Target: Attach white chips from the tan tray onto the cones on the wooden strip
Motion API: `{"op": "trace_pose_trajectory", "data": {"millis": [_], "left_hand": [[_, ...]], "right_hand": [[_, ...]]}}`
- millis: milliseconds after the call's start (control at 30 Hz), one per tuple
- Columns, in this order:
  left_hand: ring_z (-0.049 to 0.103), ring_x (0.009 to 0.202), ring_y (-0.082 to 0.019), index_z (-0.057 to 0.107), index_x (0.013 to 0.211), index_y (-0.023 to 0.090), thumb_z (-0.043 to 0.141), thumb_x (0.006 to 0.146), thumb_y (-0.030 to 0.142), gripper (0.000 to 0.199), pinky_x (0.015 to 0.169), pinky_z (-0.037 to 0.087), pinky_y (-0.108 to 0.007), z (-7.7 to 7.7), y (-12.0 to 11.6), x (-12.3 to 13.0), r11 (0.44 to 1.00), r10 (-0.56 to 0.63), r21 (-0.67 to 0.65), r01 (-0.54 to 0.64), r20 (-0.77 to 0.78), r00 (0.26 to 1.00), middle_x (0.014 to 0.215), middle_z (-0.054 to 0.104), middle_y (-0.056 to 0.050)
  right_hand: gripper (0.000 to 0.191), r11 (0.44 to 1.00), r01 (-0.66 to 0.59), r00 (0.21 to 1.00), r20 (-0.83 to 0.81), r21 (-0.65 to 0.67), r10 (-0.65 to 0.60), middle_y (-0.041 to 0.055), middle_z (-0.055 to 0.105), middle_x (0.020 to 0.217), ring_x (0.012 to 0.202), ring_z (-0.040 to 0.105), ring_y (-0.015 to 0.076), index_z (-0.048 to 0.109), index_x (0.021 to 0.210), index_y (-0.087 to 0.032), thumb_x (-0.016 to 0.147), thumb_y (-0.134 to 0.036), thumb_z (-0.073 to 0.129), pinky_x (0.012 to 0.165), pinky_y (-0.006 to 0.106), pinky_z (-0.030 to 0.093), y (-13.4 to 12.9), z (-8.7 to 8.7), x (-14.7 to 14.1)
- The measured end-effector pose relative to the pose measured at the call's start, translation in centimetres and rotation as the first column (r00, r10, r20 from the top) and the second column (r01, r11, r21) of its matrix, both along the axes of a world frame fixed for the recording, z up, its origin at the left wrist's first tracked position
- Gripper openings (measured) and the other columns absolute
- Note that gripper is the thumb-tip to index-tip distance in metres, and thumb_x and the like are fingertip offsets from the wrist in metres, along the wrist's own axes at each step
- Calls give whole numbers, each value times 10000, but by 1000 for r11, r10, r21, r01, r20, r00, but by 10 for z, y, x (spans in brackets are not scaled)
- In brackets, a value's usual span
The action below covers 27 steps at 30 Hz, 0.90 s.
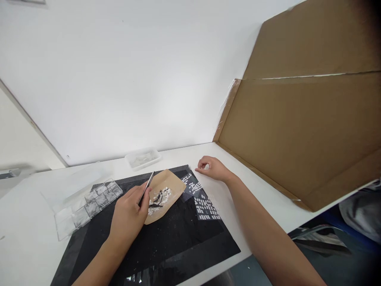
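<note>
My left hand is closed round a slim, dark tool that looks like tweezers, its upper end pointing up and away. Beside and partly behind that hand lies a brown paper sheet bearing a heap of small white chips and dark slivers. My right hand is curled with thumb and finger pinched together, just off the mat's far right corner; whatever is between the fingertips is too small to make out. Near it, dark cards with rows of white pieces lie along the mat's right edge.
A black mat covers the middle of the white table. Left of it stands a clear compartment box with white contents. A small plastic tray is by the wall. Large cardboard rises on the right.
</note>
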<state>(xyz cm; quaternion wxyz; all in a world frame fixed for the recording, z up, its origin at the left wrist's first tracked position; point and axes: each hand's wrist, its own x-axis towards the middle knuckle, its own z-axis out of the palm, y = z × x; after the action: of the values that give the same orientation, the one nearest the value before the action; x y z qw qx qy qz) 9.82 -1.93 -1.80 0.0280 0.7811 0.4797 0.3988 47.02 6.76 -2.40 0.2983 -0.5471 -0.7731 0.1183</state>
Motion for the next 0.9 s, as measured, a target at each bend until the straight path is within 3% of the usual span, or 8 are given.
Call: {"op": "trace_pose_trajectory", "data": {"millis": [233,500,633,767,900], "left_hand": [[748,964,-207,774,1155,190,523,1053,322,302,866,562,-301,0,0,0,1000,7,-2,-7,-3,1000,1075,792,-59],[753,982,-220,772,1156,189,515,1051,324,308,902,569,-314,-1,1,-1,1000,5,14,-5,-4,1000,1084,797,-66],[753,943,-217,774,1133,188,512,1054,326,307,861,572,-308,0,1,0,1000,4,6,-4,0,1000,1058,797,-66],[755,949,-219,772,1110,181,506,1055,322,306,862,571,-307,1,0,0,1000,8,10,-8,0,1000,1052,797,-71],[757,966,-222,771,1106,183,509,1054,325,303,851,572,-305,0,1,0,1000,7,11,-7,0,1000,1067,797,-72]], "right_hand": [[150,997,6,998,-60,-83,-11,23,763,868,812,700,201,698,852,-228,821,-361,759,757,316,547,2,-2,2],[341,992,94,993,-68,-84,-100,22,761,802,740,667,194,728,817,-238,938,-544,638,674,308,488,3,1,3],[330,992,104,991,-81,-77,-110,17,764,837,779,680,188,742,854,-237,1011,-422,518,727,304,500,6,0,5],[321,987,146,982,-107,-70,-153,39,787,920,822,701,189,750,1014,-219,1024,-282,435,805,320,521,9,-4,8],[294,985,159,976,-140,-70,-168,43,806,993,860,727,189,758,1080,-223,1006,-291,482,816,316,538,7,-3,9]]}}
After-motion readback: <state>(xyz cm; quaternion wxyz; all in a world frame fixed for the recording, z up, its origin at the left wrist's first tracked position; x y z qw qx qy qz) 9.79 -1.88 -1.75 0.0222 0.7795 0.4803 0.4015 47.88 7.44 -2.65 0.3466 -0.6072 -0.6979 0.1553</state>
